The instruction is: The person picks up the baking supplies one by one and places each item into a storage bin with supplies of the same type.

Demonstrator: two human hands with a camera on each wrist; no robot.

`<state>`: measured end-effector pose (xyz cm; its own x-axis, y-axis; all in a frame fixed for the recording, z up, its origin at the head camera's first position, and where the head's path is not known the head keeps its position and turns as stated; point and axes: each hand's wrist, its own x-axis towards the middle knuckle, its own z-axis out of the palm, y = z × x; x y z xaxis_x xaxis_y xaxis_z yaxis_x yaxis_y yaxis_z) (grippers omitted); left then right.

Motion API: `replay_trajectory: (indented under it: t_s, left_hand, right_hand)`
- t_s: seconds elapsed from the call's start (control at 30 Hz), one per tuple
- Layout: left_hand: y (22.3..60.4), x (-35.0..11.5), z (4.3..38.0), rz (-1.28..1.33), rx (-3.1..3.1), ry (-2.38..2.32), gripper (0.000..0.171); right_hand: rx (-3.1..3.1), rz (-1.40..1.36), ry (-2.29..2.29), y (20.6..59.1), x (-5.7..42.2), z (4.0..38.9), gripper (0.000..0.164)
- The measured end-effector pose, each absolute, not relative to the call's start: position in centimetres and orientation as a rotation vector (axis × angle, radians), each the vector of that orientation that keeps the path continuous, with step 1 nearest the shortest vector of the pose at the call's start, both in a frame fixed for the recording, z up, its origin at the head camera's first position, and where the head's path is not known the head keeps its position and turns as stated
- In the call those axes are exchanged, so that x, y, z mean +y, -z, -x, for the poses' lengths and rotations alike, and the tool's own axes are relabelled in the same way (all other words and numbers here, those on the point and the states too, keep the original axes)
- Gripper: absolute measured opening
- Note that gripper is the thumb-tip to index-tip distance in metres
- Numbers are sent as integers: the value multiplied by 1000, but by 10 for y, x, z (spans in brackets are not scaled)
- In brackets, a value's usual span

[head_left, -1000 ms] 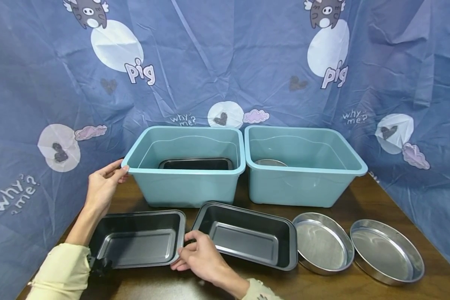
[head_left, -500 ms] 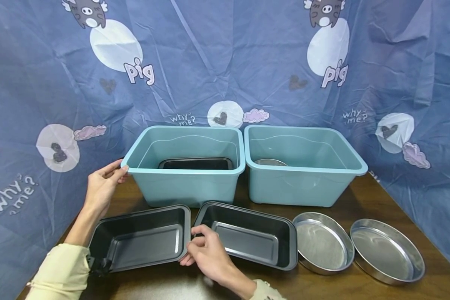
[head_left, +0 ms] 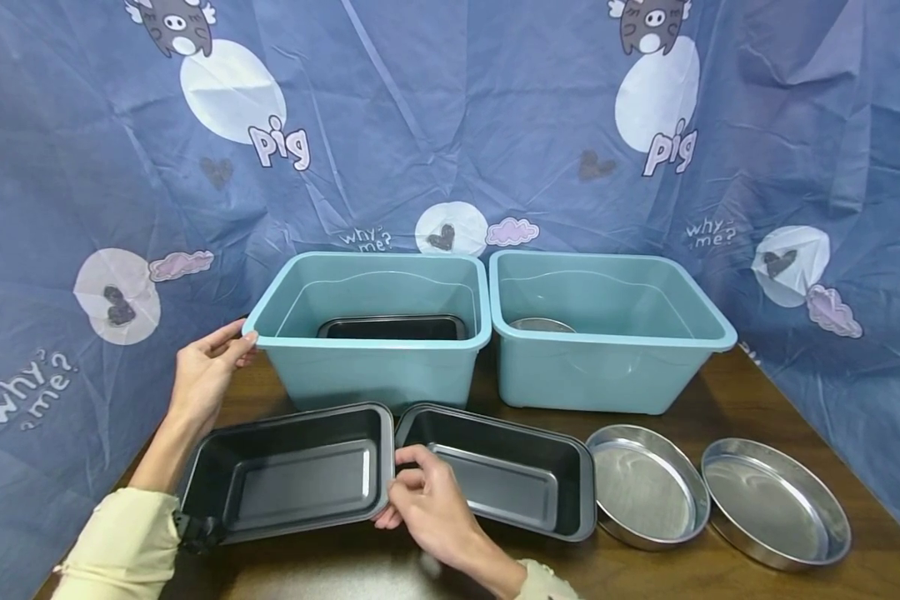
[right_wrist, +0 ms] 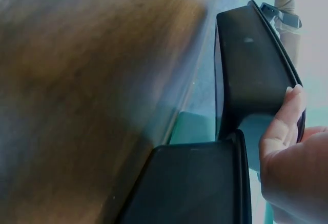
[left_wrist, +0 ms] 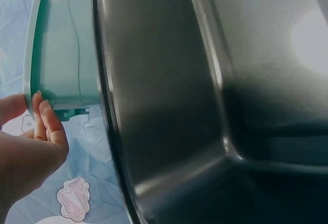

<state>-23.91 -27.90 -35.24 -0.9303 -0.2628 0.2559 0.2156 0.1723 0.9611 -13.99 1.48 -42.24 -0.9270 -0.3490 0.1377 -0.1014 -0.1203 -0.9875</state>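
Observation:
My left hand (head_left: 201, 375) pinches the front left corner of the left blue-green plastic bin (head_left: 367, 375) between thumb and fingers; the left wrist view shows this hand (left_wrist: 38, 144) at the bin's rim. A dark loaf pan (head_left: 307, 479) is held by its right rim in my right hand (head_left: 433, 507), thumb on the near side. From the right wrist, this pan (right_wrist: 253, 62) appears raised off the wooden table, and its end overlaps a second loaf pan (head_left: 495, 479). My left forearm hides the held pan's left end in the head view.
Another dark pan (head_left: 393, 327) lies inside the left bin. Beside that bin stands a matching bin (head_left: 577, 375) with a round metal pan (head_left: 542, 325) in it. Two round silver pans (head_left: 648, 487) rest on the table at right. A patterned blue cloth (head_left: 450, 125) hangs behind.
My right hand has moved right and slightly up, bringing the loaf pan with it, its right end rising and tilting toward the second pan. The left hand has stayed on the bin's corner.

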Motion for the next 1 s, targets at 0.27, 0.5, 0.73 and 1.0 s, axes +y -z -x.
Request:
replay_trajectory:
  t_s: [0.27,0.5,0.73,1.0]
  left_hand:
    - [351,-279,239,-47,-2114,1795,51]
    - [350,-281,239,-48,-2124,1795,51]
    - [350,-281,239,-48,-2079,1841,52]
    - [350,-281,239,-45,-2090,1838,53]
  right_hand:
    - [1989,546,2148,415,19,138,30]
    - [2015,572,2140,410,24,137,27]
    - [2032,577,2152,405,33,140,28]
    - [2074,572,2152,401,45,140,26]
